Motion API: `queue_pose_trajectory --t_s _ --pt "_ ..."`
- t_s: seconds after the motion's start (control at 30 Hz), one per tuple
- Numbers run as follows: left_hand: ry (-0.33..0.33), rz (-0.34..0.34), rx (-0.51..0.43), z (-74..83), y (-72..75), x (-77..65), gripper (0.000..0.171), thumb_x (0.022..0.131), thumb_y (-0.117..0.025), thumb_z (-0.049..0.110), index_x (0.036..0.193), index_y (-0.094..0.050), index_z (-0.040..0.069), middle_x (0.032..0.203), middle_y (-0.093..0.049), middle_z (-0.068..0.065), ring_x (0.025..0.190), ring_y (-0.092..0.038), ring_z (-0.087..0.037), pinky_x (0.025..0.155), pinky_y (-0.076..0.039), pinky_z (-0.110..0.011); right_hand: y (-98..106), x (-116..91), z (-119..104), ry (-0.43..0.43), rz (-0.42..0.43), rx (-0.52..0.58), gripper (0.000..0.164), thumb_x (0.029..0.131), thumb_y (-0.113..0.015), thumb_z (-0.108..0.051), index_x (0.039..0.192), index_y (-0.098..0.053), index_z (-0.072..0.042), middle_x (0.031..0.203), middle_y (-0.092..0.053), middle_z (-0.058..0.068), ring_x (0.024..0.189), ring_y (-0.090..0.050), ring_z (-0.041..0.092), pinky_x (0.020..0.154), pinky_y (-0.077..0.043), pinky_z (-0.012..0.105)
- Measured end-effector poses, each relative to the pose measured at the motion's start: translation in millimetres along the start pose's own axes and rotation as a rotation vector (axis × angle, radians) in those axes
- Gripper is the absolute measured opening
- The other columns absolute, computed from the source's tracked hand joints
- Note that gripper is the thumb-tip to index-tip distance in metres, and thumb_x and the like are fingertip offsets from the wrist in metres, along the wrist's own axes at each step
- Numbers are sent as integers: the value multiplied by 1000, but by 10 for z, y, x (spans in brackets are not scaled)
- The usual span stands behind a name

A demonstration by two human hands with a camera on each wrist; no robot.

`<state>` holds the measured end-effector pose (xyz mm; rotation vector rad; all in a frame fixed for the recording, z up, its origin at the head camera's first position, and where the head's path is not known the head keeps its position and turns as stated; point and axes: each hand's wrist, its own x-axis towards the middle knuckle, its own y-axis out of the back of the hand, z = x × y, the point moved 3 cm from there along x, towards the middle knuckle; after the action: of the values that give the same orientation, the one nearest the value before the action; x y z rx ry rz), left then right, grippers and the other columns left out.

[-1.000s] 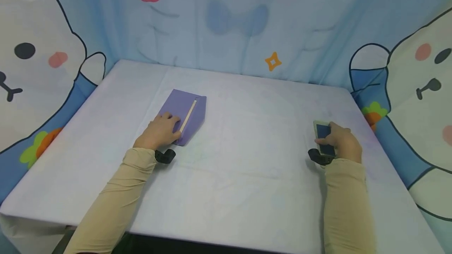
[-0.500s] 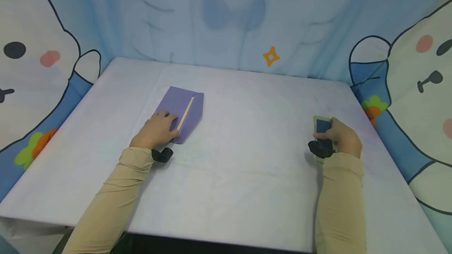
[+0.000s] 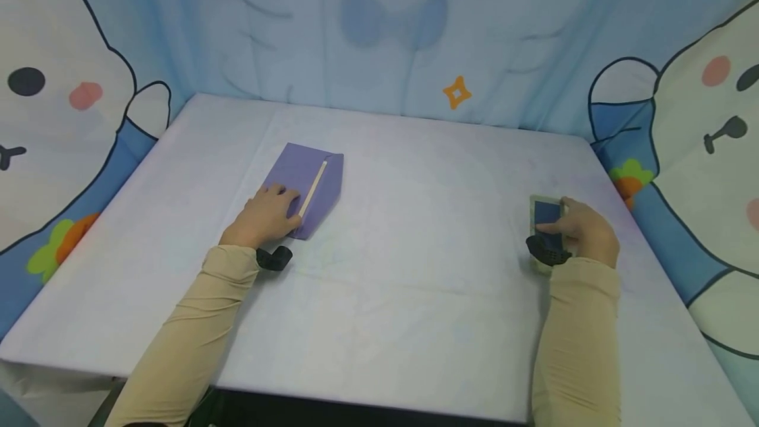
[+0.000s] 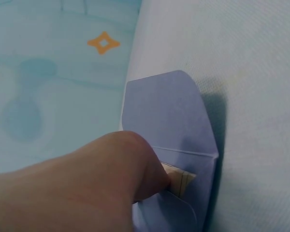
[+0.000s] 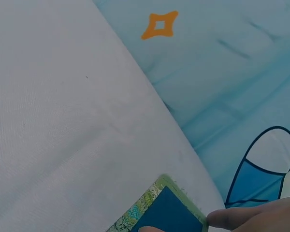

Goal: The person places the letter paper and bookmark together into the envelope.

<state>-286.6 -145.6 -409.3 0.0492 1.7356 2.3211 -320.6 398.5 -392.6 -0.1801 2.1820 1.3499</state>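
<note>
A purple envelope (image 3: 326, 193) with its flap spread out lies on the left half of the white-covered table. A narrow tan paper edge (image 3: 313, 188) shows along its opening. My left hand (image 3: 261, 216) rests over the envelope's body and grips it, the thumb at the opening beside the tan paper (image 4: 180, 179) in the left wrist view. At the right, my right hand (image 3: 587, 234) holds a flat card (image 3: 547, 211) by its edges. The card has a green patterned border and a dark blue centre (image 5: 166, 212). The undersides of both things are hidden.
A white cloth (image 3: 409, 269) covers the table. Behind it hangs a light blue curtain (image 3: 284, 51) with cartoon prints, its side panels rising along the table's left and right edges. Each wrist wears a small black camera, such as the left one (image 3: 275, 258).
The head view has shifted slightly. My right hand has moved a little to the right with the card. My left hand and the envelope stay in place.
</note>
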Motion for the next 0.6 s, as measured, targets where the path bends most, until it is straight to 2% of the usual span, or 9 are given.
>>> queue_pose_trajectory --t_s 0.1,0.2,0.33,0.6 --pt "1 1 -1 -3 -3 4 59 88 -51 30 141 -43 5 145 -37 -25 135 -31 -46 101 -31 -68 36 -15 -3 39 17 -70 108 84 -64 -48 148 11 -2 142 -16 40 113 -29 50 98 -30 66" --pt "3 -3 1 -8 -3 5 60 88 -51 31 141 -43 5 145 -36 -25 135 -30 -46 101 -31 -69 63 -23 -19 77 24 -125 103 87 -61 -44 148 8 1 146 -9 42 122 -25 55 103 -23 68" --pt "0 3 7 -11 -1 11 59 88 -51 30 141 -43 5 145 -36 -25 134 -31 -47 100 -31 -68 77 -34 -40 89 27 -138 98 88 -60 -39 147 6 4 145 -4 42 129 -16 59 104 -20 69" --pt "4 4 3 -11 -8 12 59 88 -51 30 141 -43 6 145 -36 -25 134 -30 -46 101 -31 -68 66 -17 -44 72 32 -131 93 89 -58 -32 147 5 4 145 -4 43 130 -16 58 105 -19 69"
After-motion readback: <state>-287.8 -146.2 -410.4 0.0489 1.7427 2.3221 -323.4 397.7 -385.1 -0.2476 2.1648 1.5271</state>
